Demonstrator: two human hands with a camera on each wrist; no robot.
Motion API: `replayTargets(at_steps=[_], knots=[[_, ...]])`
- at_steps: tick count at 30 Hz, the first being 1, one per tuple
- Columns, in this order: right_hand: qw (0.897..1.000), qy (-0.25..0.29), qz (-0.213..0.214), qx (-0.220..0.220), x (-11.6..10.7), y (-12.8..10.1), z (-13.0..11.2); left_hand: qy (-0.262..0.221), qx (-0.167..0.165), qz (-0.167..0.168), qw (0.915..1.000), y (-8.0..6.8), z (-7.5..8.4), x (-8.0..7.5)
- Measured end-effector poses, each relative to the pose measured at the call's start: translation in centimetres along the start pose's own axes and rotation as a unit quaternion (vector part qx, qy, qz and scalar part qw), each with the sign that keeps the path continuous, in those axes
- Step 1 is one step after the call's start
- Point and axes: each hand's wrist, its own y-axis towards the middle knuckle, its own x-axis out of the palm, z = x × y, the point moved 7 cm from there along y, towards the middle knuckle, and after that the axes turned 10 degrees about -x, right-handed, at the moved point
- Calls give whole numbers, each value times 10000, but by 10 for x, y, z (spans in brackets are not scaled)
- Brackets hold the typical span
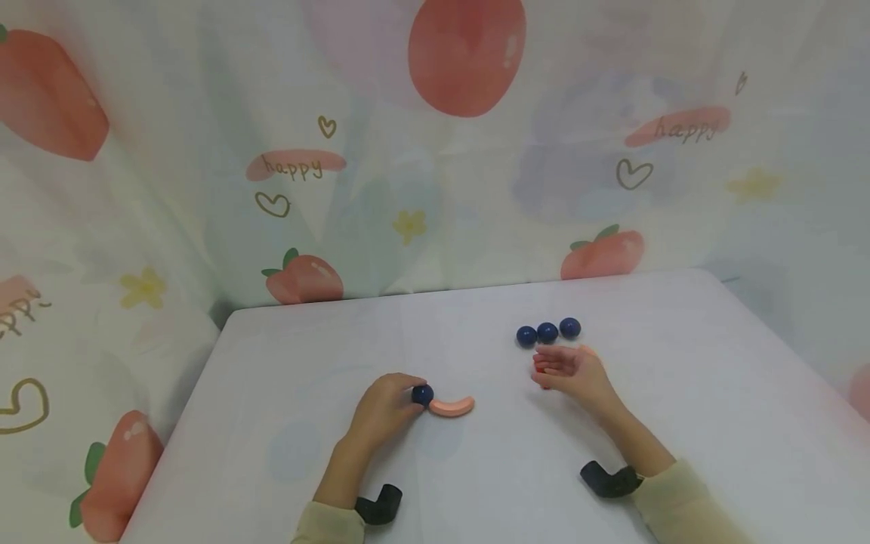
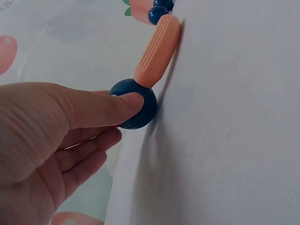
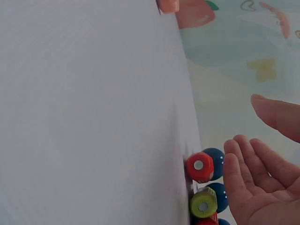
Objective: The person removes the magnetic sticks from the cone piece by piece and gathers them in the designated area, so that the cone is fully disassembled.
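Observation:
My left hand point(image 1: 384, 412) pinches a dark blue ball point(image 1: 423, 394) between thumb and fingers. One end of a curved orange piece point(image 1: 451, 408) meets this ball; in the left wrist view the orange piece point(image 2: 158, 51) has grooves along its side. My right hand point(image 1: 574, 372) hovers by a red piece point(image 1: 539, 366), thumb and fingers apart. In the right wrist view nothing lies between the fingers of that hand point(image 3: 262, 183). Beside it are a red piece point(image 3: 199, 167) and a green piece point(image 3: 204, 202), each with a round silvery end. Another red piece is partly cut off below.
Three dark blue balls point(image 1: 547, 332) stand in a row beyond my right hand. Part of an orange piece point(image 1: 587, 350) shows behind that hand. The white table point(image 1: 306, 363) backs onto a printed cloth point(image 1: 462, 189), which also hangs along the left side.

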Motion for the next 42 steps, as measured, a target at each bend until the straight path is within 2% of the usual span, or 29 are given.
replayTargets(at_steps=[4, 10, 15, 23, 30, 36, 42], knots=[[9999, 45, -151, 13, 10, 2, 1, 208, -21, 210, 9996, -1, 6, 2], [9974, -262, -396, 550, 28, 2, 9, 665, 84, 727, 9951, -3, 19, 8], [9957, -474, -423, 673, 40, 0, 11, 901, 222, 1081, 9898, -7, 29, 11], [9915, -724, -649, 867, 58, 5, 16, 847, 34, 984, 9915, -7, 32, 14], [9889, -1044, -233, 1032, 70, 9, 14, 887, -8, 862, 9923, -7, 35, 16], [9841, -1324, 164, 1170, 71, 9, 14, 958, 64, 859, 9917, -7, 38, 18], [9804, -1565, 289, 1164, 73, 14, 13, 978, 136, 921, 9908, -9, 39, 17]])
